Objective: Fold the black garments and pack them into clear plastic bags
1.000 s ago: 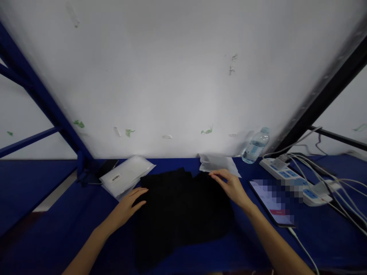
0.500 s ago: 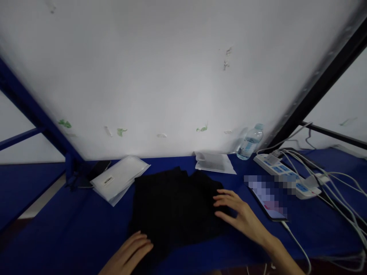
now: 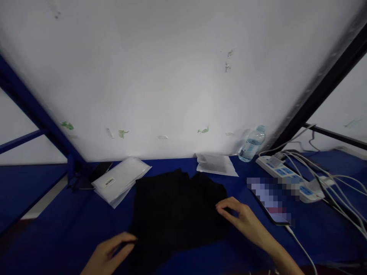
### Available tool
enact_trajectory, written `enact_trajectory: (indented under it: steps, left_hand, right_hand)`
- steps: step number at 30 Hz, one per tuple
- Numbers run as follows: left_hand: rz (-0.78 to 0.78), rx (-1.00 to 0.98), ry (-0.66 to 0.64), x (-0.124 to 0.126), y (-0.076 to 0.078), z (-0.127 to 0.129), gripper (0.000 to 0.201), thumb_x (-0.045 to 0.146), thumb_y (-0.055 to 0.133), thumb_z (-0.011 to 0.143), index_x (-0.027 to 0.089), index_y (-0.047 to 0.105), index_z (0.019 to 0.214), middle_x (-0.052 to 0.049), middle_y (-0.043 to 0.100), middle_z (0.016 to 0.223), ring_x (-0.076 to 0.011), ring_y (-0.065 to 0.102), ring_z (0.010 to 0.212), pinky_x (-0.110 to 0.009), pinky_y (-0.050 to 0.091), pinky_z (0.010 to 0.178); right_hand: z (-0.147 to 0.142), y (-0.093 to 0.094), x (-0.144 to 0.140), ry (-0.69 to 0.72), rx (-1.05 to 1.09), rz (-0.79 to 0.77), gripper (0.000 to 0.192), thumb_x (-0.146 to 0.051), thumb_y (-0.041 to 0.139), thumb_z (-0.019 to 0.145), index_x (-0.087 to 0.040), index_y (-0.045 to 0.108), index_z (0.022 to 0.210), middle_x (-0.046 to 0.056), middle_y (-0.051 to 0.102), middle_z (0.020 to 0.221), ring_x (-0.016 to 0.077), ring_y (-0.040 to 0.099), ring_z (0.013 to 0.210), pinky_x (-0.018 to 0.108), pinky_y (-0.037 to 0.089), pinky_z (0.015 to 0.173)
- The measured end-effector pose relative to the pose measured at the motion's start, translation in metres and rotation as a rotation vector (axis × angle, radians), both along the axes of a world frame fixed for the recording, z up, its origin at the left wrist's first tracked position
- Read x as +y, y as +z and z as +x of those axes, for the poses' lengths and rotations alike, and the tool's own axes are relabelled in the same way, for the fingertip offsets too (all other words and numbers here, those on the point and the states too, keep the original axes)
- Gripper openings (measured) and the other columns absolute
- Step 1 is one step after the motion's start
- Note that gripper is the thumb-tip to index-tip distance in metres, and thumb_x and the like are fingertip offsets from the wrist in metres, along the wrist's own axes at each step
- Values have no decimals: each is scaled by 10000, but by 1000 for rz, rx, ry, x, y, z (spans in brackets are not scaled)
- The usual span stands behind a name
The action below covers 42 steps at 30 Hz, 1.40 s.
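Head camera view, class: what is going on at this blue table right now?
A person works on a black garment spread flat on the blue table. The left hand grips its near left corner, and the right hand pinches its right edge. Clear plastic bags lie to the left, another packet behind, and a phone, power strip and water bottle sit to the right.

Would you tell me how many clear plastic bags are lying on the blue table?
2: one plastic bag with a label lies left of the black garment, the other plastic bag behind it, near the water bottle. More could be hidden under the garment.
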<state>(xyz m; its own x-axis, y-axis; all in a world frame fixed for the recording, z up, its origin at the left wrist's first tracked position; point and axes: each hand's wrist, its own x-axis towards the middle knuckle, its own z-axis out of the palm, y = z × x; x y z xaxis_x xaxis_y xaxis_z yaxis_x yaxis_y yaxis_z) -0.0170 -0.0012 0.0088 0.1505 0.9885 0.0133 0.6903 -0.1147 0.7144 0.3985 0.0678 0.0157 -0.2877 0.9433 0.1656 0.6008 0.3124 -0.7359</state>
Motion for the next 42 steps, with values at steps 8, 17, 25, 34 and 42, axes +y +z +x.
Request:
enact_trajectory:
  steps: [8, 17, 25, 34, 42]
  left_hand:
    - [236, 29, 253, 102, -4, 3, 272, 463, 535, 834, 236, 670, 900, -14, 710, 913, -245, 668, 871, -359, 536, 804]
    - [181, 111, 209, 100, -22, -11, 365, 510, 555, 819, 212, 662, 1000, -48, 694, 908, -258, 655, 867, -382, 524, 794]
    - [199, 46, 182, 102, -14, 3, 226, 427, 529, 820, 232, 596, 912, -33, 667, 911, -249, 641, 887, -365, 494, 830]
    - [-25, -95, 306, 98, -10, 12, 457, 562, 520, 809, 205, 590, 1086, -103, 663, 1142, -324, 591, 1140, -431, 459, 948]
    - [-44, -147, 304, 94, -15, 16, 457, 539, 534, 822, 199, 613, 1117, -97, 709, 1047, -322, 613, 1118, -426, 474, 926]
  right_hand:
    - [-19, -6, 79, -235, -85, 210, 287, -496, 544, 848, -242, 633, 749, 30, 700, 840, 246, 629, 880, 369, 475, 806]
    - [19, -42, 63, -408, -169, 85, 439, -619, 565, 772, -214, 664, 908, 71, 714, 816, 276, 656, 805, 375, 491, 719]
    - [19, -26, 54, -507, -20, 106, 424, -600, 529, 751, -217, 692, 829, 58, 728, 819, 251, 667, 773, 336, 468, 729]
    - [12, -14, 51, -406, 18, -62, 451, -627, 549, 734, -199, 686, 770, 29, 691, 678, 226, 646, 680, 278, 436, 604]
    - [11, -17, 65, -572, -199, -44, 358, -536, 514, 755, -208, 639, 688, 30, 644, 597, 237, 635, 617, 296, 398, 553]
